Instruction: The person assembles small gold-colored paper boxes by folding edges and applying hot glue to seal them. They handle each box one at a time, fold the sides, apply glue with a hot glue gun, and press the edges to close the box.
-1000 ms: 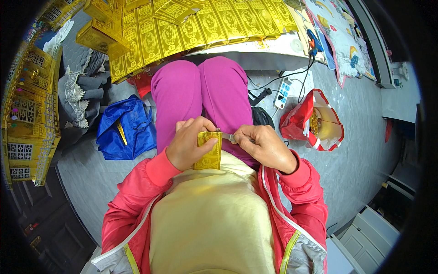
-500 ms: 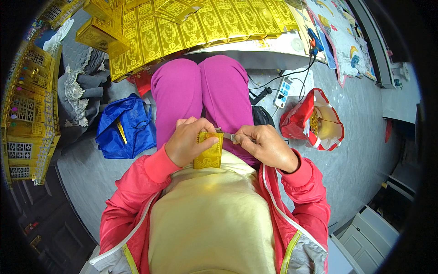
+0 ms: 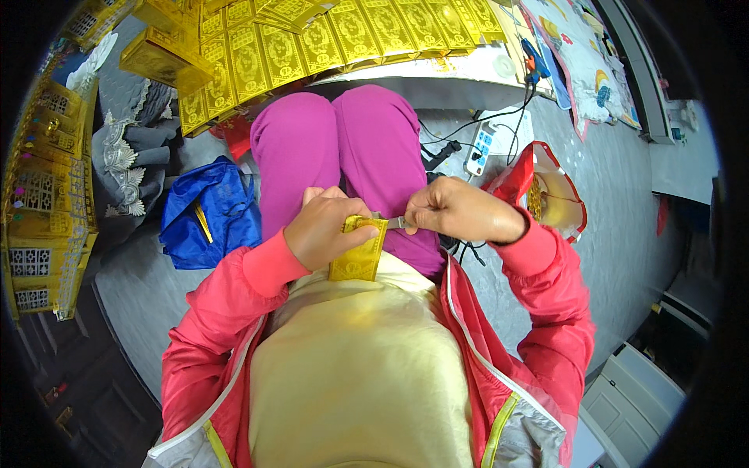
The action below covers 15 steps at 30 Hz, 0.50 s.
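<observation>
My left hand (image 3: 326, 228) grips a small folded piece of gold foil paper (image 3: 360, 253) above my lap, fingers curled over its top edge. My right hand (image 3: 456, 210) is closed around a small grey metal tool (image 3: 395, 223) whose tip touches the paper's upper right corner. Both hands sit over my magenta trousers (image 3: 335, 144). The tool's handle is hidden inside the fist.
A row of gold foil sheets (image 3: 328, 35) lies across the low table ahead. A blue bag (image 3: 211, 214) sits at my left, an open red bag (image 3: 546, 195) at my right. A white power strip (image 3: 478, 148) with cables lies on the grey floor. Gold stacks line the left.
My right hand has drawn slightly rightward with the tool, and the gold paper has shifted a little in my left hand. Otherwise the scene is unchanged.
</observation>
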Motion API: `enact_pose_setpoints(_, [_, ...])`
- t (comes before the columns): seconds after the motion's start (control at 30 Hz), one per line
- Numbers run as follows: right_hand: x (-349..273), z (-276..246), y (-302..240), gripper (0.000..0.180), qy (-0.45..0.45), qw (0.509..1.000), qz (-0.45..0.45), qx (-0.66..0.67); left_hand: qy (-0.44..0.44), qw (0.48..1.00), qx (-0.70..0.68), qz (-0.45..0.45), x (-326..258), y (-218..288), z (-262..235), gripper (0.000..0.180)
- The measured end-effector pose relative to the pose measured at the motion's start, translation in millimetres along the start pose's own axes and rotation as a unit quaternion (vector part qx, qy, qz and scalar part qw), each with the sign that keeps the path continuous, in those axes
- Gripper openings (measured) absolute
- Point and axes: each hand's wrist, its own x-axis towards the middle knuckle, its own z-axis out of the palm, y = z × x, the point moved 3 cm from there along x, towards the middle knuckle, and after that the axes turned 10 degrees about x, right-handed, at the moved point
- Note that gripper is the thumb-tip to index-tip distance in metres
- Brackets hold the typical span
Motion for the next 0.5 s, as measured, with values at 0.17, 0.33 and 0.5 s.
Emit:
enact_pose_setpoints(0.17, [9.4, -11.2, 1.8, 0.020, -0.066, 0.997, 0.017, 0.024, -0.036, 0.998, 0.006, 0.044, 11.4, 0.8, 1.8, 0.023])
enact_pose_setpoints(0.33, [6.1, -14.4, 1.5, 0.024, -0.068, 0.992, 0.090, 0.052, -0.056, 0.997, 0.011, 0.057, 16.3, 3.2, 1.2, 0.024])
enact_pose_setpoints(0.5, [4.5, -13.9, 1.1, 0.024, -0.062, 0.989, 0.126, 0.054, -0.067, 0.997, 0.010, 0.049, 16.7, 3.1, 1.2, 0.025])
